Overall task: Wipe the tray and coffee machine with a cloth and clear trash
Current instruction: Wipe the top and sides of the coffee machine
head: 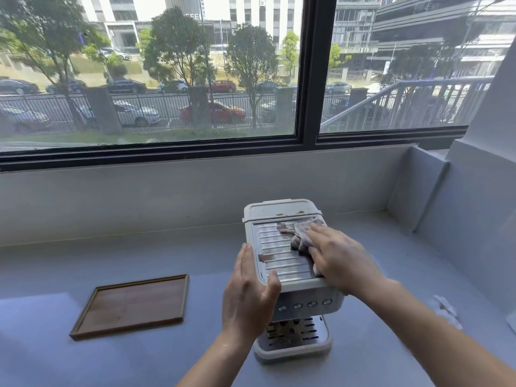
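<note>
A white coffee machine (279,210) stands on the grey counter, right of centre. Its ribbed metal top shows brown smears. My right hand (339,258) lies flat on a stained grey cloth (300,233), pressing it onto the right side of that top. My left hand (248,291) grips the machine's front left corner, thumb on the top edge and fingers along the left side. A brown wooden tray (131,305) lies flat on the counter to the left, apart from both hands. Crumpled white paper trash (446,311) lies on the counter at the right.
The grey counter (167,247) runs to a low wall under a large window. A white wall panel juts in at the far right. The machine's perforated drip grate (293,333) sits below the buttons, with brown spots on it.
</note>
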Action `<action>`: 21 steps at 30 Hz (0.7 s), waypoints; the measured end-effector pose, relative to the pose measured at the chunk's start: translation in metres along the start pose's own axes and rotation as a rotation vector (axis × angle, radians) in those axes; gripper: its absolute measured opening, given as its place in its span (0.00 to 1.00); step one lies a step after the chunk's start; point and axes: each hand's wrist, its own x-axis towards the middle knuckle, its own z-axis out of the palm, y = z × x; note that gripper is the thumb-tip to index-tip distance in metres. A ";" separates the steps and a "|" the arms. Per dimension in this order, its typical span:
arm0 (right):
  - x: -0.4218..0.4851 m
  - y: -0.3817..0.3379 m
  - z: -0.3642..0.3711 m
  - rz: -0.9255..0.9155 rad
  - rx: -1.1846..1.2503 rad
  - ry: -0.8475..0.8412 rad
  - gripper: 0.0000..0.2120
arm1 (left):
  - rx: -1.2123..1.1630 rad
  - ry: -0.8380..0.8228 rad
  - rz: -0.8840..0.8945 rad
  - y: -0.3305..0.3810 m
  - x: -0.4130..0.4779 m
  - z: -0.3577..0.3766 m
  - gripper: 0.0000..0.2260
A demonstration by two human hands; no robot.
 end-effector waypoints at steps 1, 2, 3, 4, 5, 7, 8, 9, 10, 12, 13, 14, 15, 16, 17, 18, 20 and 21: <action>0.009 0.002 0.000 0.033 -0.001 -0.010 0.20 | 0.000 -0.003 0.003 0.000 0.000 0.000 0.36; 0.021 0.001 0.000 0.079 -0.003 -0.016 0.19 | 0.002 -0.008 0.004 0.000 0.000 -0.001 0.36; 0.033 -0.001 0.000 0.125 0.002 -0.019 0.19 | 0.004 -0.009 0.007 0.000 0.000 -0.001 0.36; 0.043 -0.006 0.000 0.158 -0.001 -0.027 0.18 | 0.006 -0.002 0.010 -0.001 0.000 -0.001 0.36; 0.049 -0.012 0.001 0.159 -0.011 -0.028 0.17 | 0.009 0.004 0.013 -0.002 0.000 -0.001 0.36; 0.046 -0.020 0.010 0.060 -0.038 -0.021 0.16 | 0.024 0.007 0.025 -0.004 0.000 -0.002 0.35; 0.037 -0.022 0.014 -0.004 -0.024 -0.025 0.17 | 0.032 0.011 0.037 -0.004 0.000 -0.001 0.35; 0.027 -0.022 0.015 -0.055 0.002 -0.029 0.20 | 0.037 0.009 0.048 -0.004 0.000 -0.001 0.35; 0.022 -0.020 0.015 -0.073 0.021 -0.036 0.21 | 0.042 0.003 0.054 -0.004 0.000 -0.001 0.35; 0.025 -0.014 0.012 -0.037 0.043 -0.037 0.22 | 0.061 0.013 0.062 -0.005 0.001 -0.003 0.34; 0.031 -0.012 0.011 -0.014 0.051 -0.038 0.21 | 0.092 0.047 0.087 -0.005 0.000 -0.004 0.32; 0.037 -0.012 0.010 0.006 0.052 -0.039 0.21 | 0.117 0.105 0.153 -0.006 -0.002 -0.005 0.28; 0.041 -0.013 0.011 0.020 0.050 -0.035 0.20 | 0.118 0.174 0.274 -0.007 -0.005 -0.004 0.23; 0.044 -0.016 0.012 0.023 0.048 -0.031 0.19 | 0.116 0.236 0.443 -0.007 -0.009 0.000 0.18; 0.046 -0.017 0.013 0.017 0.047 -0.030 0.19 | 0.118 0.255 0.613 -0.007 -0.011 0.005 0.15; 0.046 -0.015 0.013 0.004 0.052 -0.036 0.19 | 0.148 0.236 0.747 -0.004 -0.011 0.010 0.14; 0.042 -0.010 0.012 -0.046 0.077 -0.071 0.20 | 0.262 0.202 0.852 0.002 -0.010 0.021 0.15; 0.039 -0.006 0.010 -0.081 0.087 -0.090 0.21 | 0.316 0.211 0.855 0.004 -0.008 0.025 0.16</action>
